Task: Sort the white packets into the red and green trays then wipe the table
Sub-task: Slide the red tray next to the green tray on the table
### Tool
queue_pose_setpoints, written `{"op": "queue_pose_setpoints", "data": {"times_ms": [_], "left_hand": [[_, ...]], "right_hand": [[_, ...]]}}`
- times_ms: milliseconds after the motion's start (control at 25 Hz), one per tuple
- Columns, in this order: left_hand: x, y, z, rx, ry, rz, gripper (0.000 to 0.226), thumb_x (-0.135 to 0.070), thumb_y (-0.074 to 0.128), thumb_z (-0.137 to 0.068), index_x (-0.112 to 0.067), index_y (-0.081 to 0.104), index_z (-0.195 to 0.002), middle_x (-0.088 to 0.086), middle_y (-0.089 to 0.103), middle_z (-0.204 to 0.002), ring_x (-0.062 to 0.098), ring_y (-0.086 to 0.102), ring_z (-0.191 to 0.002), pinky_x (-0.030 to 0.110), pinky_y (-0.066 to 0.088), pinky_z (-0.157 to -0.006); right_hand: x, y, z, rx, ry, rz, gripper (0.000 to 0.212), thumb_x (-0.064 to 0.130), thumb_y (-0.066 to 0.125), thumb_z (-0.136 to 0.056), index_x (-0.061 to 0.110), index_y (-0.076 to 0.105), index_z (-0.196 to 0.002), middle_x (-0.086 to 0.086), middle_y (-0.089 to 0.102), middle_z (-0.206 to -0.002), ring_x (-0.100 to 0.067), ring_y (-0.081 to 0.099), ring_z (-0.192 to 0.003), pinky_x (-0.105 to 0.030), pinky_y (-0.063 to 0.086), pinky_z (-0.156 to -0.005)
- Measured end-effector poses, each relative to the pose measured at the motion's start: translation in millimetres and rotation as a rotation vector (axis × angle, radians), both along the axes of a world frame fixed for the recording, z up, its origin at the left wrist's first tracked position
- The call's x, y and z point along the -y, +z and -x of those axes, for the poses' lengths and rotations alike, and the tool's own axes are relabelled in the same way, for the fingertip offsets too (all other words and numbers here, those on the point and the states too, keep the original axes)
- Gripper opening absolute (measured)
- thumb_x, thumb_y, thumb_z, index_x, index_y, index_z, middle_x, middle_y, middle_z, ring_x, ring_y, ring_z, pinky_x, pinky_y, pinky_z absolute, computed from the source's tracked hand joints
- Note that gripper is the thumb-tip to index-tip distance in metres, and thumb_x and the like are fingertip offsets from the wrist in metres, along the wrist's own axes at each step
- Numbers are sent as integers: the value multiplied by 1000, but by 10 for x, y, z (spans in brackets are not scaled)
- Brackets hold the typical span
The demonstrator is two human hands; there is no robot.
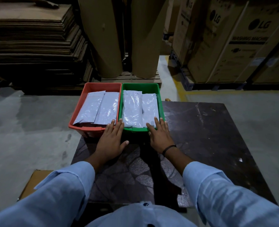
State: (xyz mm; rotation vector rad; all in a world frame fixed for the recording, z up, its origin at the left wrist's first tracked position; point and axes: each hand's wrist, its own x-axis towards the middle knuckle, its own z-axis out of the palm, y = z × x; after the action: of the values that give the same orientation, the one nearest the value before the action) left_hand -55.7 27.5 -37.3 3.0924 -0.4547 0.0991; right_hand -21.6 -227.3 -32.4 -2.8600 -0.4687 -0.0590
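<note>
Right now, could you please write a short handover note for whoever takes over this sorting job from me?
Left hand: open, fingers straight across the near rims where the trays meet.
Right hand: open, fingertips on the green tray's near edge.
White packets: two in the red tray, two in the green tray.
Done: sorting looks finished; every packet in view sits in a tray.
Left: wipe the table; no cloth in view.

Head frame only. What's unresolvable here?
1. Head view: anything under the top packets in the red tray and green tray, covered by that layer.
2. Head view: parts of both near rims, under the left hand and right hand.
3. Head view: packet print, too small and dim.
4. Head view: table near edge, mostly behind the sleeves.
</note>
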Motion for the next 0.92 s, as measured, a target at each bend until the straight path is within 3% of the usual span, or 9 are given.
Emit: {"op": "queue_pose_setpoints", "data": {"times_ms": [360,760,920], "left_hand": [[66,-2,38,4,10,-53,95,-68,34,-94,-3,12,-160,20,2,-168,33,-2,-157,47,8,-128],[73,19,23,-6,-5,-5,103,-72,42,-90,0,16,-158,24,9,-167,34,4,-156,48,13,-127],[84,62,24,-33,16,-28,100,-68,42,-92,-2,12,-160,20,5,-168,32,1,-157,44,8,-127]], "right_hand": [[29,-18,-14,21,8,-31,52,22,46,-95,25,40,-146,-22,18,-160,-44,8,-149,-54,3,-122],[82,4,-17,10,51,-40,54,21,45,-95,25,36,-148,-22,18,-161,-41,4,-150,-51,-1,-123],[166,51,24,44,61,-48,55,23,46,-95,20,37,-149,-22,20,-160,-41,9,-149,-50,2,-123]]}}
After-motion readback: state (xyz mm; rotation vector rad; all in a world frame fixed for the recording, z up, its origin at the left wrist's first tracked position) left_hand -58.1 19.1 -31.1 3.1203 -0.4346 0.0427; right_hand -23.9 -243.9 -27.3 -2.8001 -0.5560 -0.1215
